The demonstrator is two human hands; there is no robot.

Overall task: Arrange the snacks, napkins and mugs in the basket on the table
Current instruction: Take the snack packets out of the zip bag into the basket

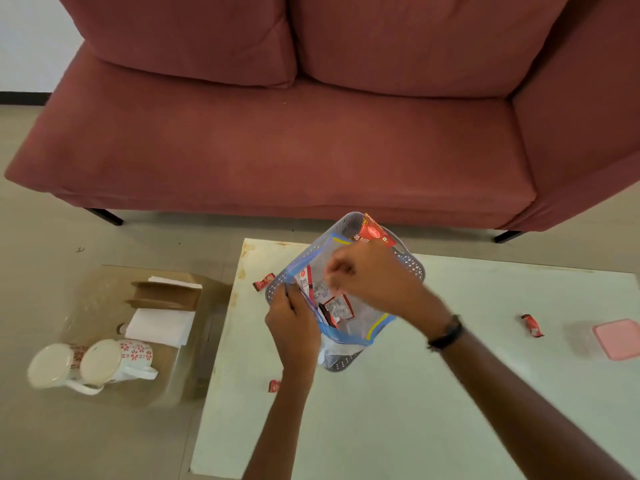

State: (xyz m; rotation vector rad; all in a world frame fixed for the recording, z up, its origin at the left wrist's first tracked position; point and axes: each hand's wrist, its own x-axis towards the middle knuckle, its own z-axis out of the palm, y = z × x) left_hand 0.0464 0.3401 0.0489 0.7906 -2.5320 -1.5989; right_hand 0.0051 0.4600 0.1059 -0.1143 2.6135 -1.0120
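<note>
Both hands are at a clear zip bag (pixel 349 306) held over the grey basket (pixel 412 268) on the table (pixel 450 393). The left hand (pixel 294 327) pinches the bag's near-left edge by the blue zip strip, and the right hand (pixel 367 271), fingers curled, grips the far side of the opening, so the two hands sit close together with the bag's mouth between them. Small red and white snack packets (pixel 334 304) show through the plastic. A larger red snack pack (pixel 375 233) leans out over the basket's far rim; its lettering is too blurred to read.

Loose red candies lie on the table: one (pixel 265 281) just beside the basket's left edge, one (pixel 274 385) near the left forearm, one (pixel 532 325) well off to the right. A pink-lidded container (pixel 618 339) sits at the table's right edge.

On the floor to the left, a clear plastic bin (pixel 194 358) holds two white mugs (pixel 100 365) with a red flower pattern, lying on their sides, a stack of white napkins (pixel 161 327) and a piece of brown cardboard (pixel 166 296). A dark red sofa (pixel 294 143) stands beyond the table. A black band (pixel 446 334) circles the right wrist.
</note>
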